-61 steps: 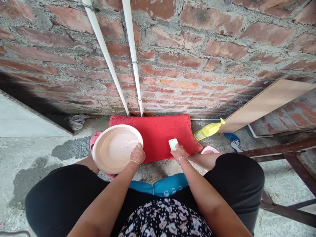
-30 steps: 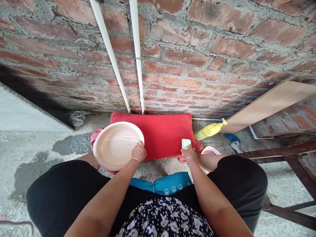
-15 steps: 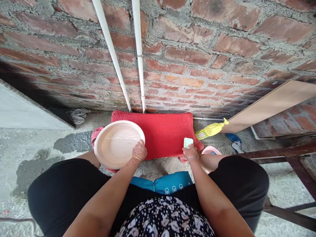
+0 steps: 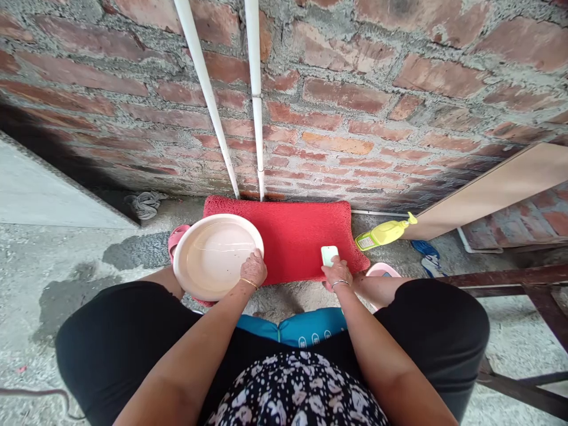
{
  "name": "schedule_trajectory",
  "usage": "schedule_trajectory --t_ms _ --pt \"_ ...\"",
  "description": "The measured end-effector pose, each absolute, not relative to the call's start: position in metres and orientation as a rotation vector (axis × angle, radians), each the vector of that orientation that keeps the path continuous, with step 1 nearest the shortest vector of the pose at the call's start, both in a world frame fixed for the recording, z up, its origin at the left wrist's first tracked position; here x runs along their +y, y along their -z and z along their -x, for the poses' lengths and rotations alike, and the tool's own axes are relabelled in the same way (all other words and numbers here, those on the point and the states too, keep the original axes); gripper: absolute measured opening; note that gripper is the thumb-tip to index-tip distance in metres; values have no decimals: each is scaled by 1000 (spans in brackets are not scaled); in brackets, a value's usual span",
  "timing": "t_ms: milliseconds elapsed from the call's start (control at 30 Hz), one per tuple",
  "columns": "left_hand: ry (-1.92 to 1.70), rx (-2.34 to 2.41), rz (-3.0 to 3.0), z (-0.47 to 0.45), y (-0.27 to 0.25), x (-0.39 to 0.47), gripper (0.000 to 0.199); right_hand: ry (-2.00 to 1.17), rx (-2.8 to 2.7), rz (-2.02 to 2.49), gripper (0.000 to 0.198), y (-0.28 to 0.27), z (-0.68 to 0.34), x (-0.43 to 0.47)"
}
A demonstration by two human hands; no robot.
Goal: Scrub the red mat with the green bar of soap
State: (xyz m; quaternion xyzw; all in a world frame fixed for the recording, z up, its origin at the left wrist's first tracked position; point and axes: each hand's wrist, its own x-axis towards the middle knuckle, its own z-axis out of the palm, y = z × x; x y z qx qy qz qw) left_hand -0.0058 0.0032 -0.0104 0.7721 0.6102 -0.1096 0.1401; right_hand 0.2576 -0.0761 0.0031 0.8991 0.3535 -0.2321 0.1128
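Observation:
A pale pink plastic basin (image 4: 181,269) with shallow water in it rests over the left end of a red mat (image 4: 295,239). My left hand (image 4: 254,268) is closed round the basin's right rim. Against the mat's right part, my right hand (image 4: 337,273) holds a pale green scrub brush (image 4: 329,255) with rounded corners; its underside is hidden. A yellow pump bottle (image 4: 384,232) lies tilted beside the mat's right edge.
A brick wall (image 4: 346,100) with two white pipes (image 4: 256,106) stands behind the mat. A grey rag (image 4: 146,204) lies at left near a slab (image 4: 53,183). On the right are a leaning board (image 4: 492,189), a pink container (image 4: 382,270) and a brown frame (image 4: 510,276).
My right hand and the brush have shifted slightly left over the mat. My left hand stays on the basin's rim. The whole view has moved a little.

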Motion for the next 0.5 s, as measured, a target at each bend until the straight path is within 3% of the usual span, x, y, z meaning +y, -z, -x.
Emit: schedule_trajectory --t_ms 167,367,500 --pt "319 1752 -2217 7 11 4 47 648 1105 -2673 49 -9 -249 -70" --pt "314 1766 -2208 6 6 3 49 631 1698 -2334 44 -1 -163 -50" --pt "317 1763 -2200 6 4 2 49 652 1773 -2242 43 4 -155 -51"
